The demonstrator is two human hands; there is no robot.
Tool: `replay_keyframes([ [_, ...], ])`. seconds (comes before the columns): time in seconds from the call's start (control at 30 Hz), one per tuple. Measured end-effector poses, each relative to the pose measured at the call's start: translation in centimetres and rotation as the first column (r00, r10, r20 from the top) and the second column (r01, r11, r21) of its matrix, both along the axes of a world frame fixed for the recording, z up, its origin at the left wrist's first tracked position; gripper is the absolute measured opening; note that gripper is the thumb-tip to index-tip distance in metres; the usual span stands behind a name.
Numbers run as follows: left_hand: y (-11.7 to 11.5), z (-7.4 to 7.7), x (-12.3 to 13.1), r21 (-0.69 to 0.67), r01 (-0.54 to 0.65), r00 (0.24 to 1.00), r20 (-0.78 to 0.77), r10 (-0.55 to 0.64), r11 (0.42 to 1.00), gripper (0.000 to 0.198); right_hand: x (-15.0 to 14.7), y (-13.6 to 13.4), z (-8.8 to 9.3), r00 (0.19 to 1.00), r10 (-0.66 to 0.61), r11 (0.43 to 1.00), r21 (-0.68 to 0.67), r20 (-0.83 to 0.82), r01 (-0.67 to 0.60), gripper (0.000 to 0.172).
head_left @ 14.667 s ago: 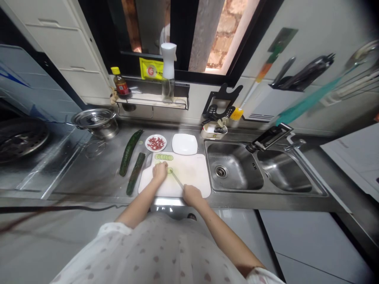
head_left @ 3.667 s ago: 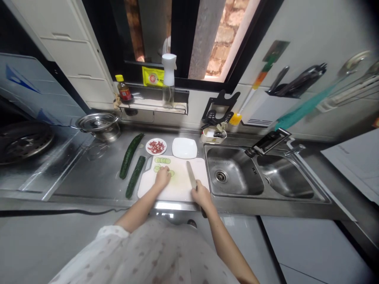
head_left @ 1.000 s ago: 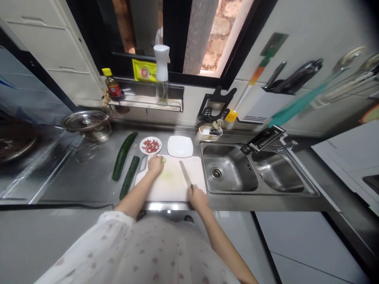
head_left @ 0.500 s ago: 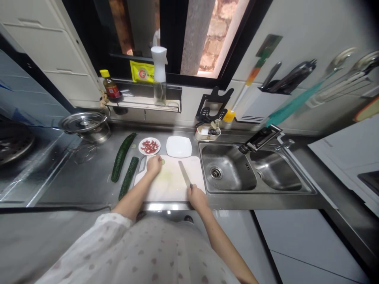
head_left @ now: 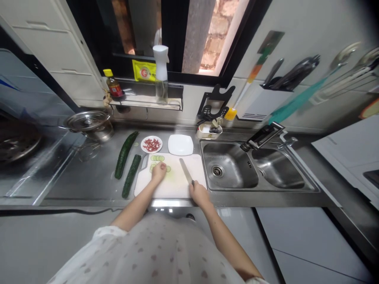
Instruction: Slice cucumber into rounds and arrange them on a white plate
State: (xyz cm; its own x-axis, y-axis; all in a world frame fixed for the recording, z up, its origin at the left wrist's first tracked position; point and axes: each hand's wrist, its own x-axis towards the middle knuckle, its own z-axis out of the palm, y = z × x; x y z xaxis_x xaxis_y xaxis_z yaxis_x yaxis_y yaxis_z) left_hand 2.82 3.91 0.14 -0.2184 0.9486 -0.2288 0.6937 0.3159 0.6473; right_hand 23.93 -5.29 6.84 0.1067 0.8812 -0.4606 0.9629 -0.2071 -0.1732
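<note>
My left hand (head_left: 160,171) is closed over the left part of the white cutting board (head_left: 180,185), fingers curled down on cucumber slices. One pale green cucumber slice (head_left: 168,169) sticks out to its right, and others show at its left side, partly hidden. Behind it, a short overlapping row of cucumber slices (head_left: 157,158) lies near the board's back edge. Gripped by its black handle in my right hand (head_left: 199,193), a knife (head_left: 186,170) rests low over the board's right side, blade pointing away from me.
Left of the board lie a whole cucumber (head_left: 126,156) and a cut cucumber (head_left: 131,176). Behind stand a plate of red chopped pieces (head_left: 143,149) and a white square dish (head_left: 180,145). A double sink (head_left: 231,189) is at the right, a lidded steel pot (head_left: 102,132) at the back left.
My left hand has moved towards me and slightly right, uncovering the row of cucumber slices at the back. My right hand keeps the knife in nearly the same place. The view has shifted slightly.
</note>
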Motion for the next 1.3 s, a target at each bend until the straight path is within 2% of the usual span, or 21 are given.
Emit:
replay_keyframes([
  [0.2,-0.7,-0.6,-0.3,0.069,0.064,0.996,-0.058,-0.060,0.996,0.026,-0.1,-0.7,0.6,0.998,0.065,0.997,0.041,-0.024,-0.064,0.036],
  [0.5,-0.5,-1.0,-0.5,0.056,0.058,0.996,-0.076,-0.054,0.997,0.028,-1.9,-3.0,1.7,0.986,0.167,0.986,-0.024,-0.023,-0.167,0.033],
  [0.83,0.2,-1.0,-0.2,0.004,0.047,0.987,-0.155,-0.045,0.999,0.027,-2.2,-3.1,1.5,0.981,0.195,0.980,-0.031,-0.009,-0.196,0.032],
  [1.3,0.2,-1.2,-0.3,0.008,0.048,0.987,-0.151,-0.046,0.999,0.028,-2.6,-3.1,1.6,0.978,0.205,0.977,-0.060,0.020,-0.204,0.032],
])
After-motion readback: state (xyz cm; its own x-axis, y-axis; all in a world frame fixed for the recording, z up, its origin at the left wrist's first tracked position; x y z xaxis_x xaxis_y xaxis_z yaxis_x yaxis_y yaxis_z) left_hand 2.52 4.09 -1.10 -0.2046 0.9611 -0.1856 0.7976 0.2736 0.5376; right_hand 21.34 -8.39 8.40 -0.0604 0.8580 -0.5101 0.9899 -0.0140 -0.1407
